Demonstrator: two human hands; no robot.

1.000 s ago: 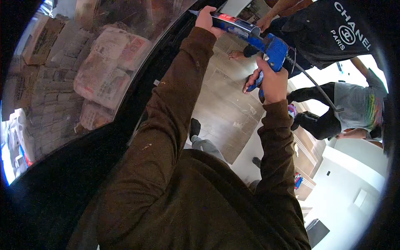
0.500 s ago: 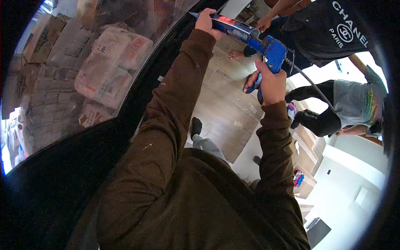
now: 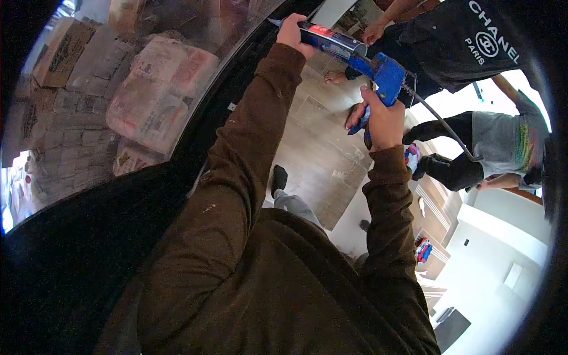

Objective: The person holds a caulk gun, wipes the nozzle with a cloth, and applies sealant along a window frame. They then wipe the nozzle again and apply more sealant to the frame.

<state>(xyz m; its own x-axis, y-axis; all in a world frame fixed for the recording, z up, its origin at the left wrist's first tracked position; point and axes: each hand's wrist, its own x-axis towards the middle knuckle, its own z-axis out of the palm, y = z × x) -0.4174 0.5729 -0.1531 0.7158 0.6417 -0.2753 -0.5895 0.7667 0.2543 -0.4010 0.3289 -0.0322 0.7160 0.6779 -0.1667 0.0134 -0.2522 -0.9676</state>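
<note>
A blue caulking gun (image 3: 387, 78) with a dark cartridge (image 3: 331, 42) in it spans the upper middle of the view. My left hand (image 3: 294, 36) is wrapped round the front of the cartridge, close to its pointed nozzle (image 3: 274, 22). The nozzle tip is beside the dark frame (image 3: 228, 100) of a glass pane. My right hand (image 3: 383, 118) grips the gun's handle and trigger. A bent metal rod (image 3: 448, 129) sticks out from the back of the gun, down to the right.
Behind the glass are stacked blocks (image 3: 77, 127) and a plastic-wrapped package (image 3: 157, 89). One person in a black top (image 3: 455, 47) is at the upper right, another in a grey shirt (image 3: 503, 145) beyond. Tiled floor (image 3: 322, 142) lies below, with coloured cloth (image 3: 423, 250) farther right.
The gun has shifted very slightly, its rear and my right hand a little lower. Both hands keep their hold. The view has moved a little.
</note>
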